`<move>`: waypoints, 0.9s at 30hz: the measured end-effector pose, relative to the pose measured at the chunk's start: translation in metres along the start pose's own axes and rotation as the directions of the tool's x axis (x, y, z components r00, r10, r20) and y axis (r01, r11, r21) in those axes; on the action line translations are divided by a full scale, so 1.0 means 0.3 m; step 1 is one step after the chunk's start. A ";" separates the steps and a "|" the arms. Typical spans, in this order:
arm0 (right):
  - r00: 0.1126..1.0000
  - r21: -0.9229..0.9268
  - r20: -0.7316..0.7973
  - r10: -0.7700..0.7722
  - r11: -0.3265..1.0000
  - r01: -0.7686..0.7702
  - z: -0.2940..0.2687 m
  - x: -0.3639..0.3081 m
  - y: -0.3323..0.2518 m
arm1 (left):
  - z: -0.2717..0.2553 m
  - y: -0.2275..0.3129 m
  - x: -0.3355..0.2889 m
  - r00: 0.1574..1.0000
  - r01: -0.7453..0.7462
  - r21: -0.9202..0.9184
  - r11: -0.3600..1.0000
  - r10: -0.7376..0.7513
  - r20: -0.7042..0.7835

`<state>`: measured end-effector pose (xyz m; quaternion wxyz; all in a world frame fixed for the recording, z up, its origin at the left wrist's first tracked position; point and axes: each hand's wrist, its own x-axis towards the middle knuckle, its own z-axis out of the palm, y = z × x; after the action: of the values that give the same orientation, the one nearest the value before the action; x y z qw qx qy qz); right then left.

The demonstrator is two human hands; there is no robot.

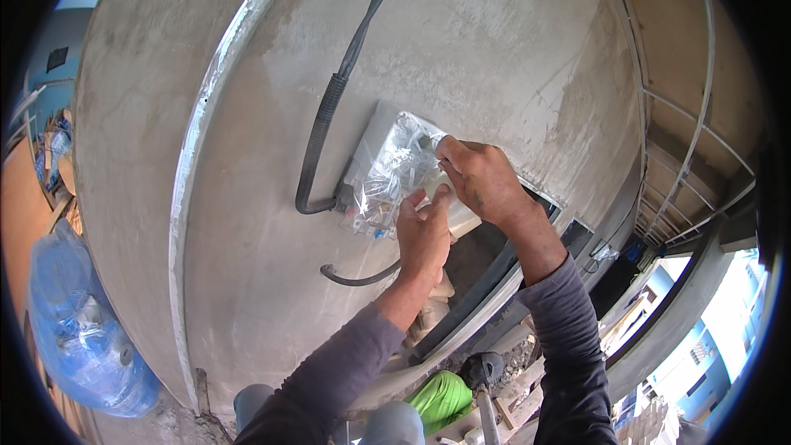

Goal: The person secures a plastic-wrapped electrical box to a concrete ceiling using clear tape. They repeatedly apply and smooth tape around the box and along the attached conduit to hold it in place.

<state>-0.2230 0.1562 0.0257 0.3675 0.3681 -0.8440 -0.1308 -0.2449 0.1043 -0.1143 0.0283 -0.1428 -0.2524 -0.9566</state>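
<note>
A pale electrical box (381,166) is fixed at a slant on the grey plastered wall. Crinkled, shiny clear plastic film (405,142) covers its front; small coloured parts show dimly at its lower end. My right hand (486,180) is at the box's right edge, fingers curled and pinched against the film; what lies inside the pinch is hidden. Just below and to the left, my left hand (424,235) has its thumb and forefinger raised close together by a pale translucent piece (437,185) between the two hands. Both hands nearly meet.
A black corrugated conduit (323,128) runs down the wall into the box's left side. Below, a short dark hose (356,281) sticks out. A metal strip (188,173) stands left; a blue plastic-wrapped bundle (91,338) lies beyond. Green cloth (442,402) and a pole (488,416) are underneath.
</note>
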 end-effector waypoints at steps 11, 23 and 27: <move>0.994 -0.132 0.090 -0.064 0.988 0.076 0.019 0.046 0.032 | -0.033 -0.060 0.040 0.994 -0.090 0.017 0.996 0.091 -0.060; 0.962 -0.274 0.266 -0.063 0.952 0.138 -0.025 0.068 0.032 | -0.064 -0.050 0.040 0.986 -0.159 0.006 0.987 0.159 -0.048; 0.990 0.120 0.143 0.008 0.992 -0.025 -0.110 0.044 0.065 | -0.080 -0.033 0.028 0.987 -0.159 -0.071 0.985 0.160 0.018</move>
<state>-0.2156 0.1619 0.0652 0.2843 0.3725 -0.8775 -0.1022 -0.2603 0.1013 -0.1365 0.0969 -0.1747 -0.2071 -0.9577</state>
